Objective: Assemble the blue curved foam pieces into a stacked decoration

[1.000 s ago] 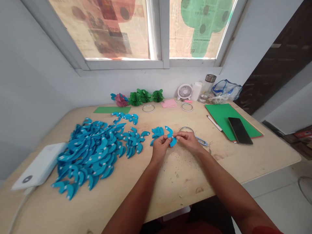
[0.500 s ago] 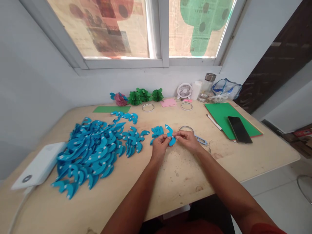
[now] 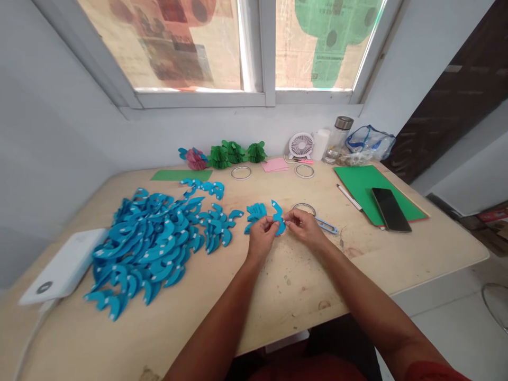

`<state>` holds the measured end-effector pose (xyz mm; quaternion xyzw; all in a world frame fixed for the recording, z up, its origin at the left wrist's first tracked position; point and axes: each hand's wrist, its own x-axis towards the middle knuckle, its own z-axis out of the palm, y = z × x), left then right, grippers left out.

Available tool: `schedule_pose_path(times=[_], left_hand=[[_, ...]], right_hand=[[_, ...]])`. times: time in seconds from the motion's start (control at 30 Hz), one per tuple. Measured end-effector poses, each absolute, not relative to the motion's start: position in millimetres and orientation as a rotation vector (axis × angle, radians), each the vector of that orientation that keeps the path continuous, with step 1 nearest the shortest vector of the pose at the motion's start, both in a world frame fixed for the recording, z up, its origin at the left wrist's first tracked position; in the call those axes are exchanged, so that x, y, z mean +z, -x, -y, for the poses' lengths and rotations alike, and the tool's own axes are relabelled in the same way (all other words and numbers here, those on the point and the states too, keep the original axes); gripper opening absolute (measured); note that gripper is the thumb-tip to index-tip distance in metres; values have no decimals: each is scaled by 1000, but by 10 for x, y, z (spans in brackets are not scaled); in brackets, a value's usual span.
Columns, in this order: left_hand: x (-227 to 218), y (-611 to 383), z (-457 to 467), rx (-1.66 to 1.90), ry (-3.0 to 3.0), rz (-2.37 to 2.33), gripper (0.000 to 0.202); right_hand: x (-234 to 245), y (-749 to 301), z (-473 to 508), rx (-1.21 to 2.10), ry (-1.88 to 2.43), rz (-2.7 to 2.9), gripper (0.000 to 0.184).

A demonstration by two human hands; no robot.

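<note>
A curved blue paper cutout (image 3: 278,216) is pinched between both hands just above the wooden table (image 3: 301,286). My left hand (image 3: 261,236) grips its lower left part with closed fingers. My right hand (image 3: 304,226) pinches its right side, thumb and forefinger pressed together. Just left of the hands lies a small stack of blue cutouts (image 3: 255,214). A big heap of the same blue pieces (image 3: 153,243) with small white tabs covers the table's left half.
Metal rings (image 3: 241,172) (image 3: 304,171) lie toward the back, and blue-handled scissors (image 3: 327,227) rest right of my hands. A phone (image 3: 390,209) sits on green paper (image 3: 363,187). Fan (image 3: 300,146), jar (image 3: 337,138), paper flowers (image 3: 234,154) line the wall. A white device (image 3: 63,269) lies far left.
Both hands stayed together on the blue cutout, with only small finger shifts; the view drifted slightly.
</note>
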<state>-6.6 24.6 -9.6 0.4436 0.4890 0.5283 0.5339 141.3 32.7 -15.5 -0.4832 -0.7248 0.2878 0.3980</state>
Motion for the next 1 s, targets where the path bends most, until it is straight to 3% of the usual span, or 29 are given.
schedule_pose_path(times=[0.43,1.0], left_hand=[[-59,77,-248,1259,-1196,-1170,4],[-156,76,-277,1209,-1087,-1162,8]], right_hand=[[-162,-1408,-297,420,1179,2036,12],[-186,-1398,-294,320,1170,2050,17]])
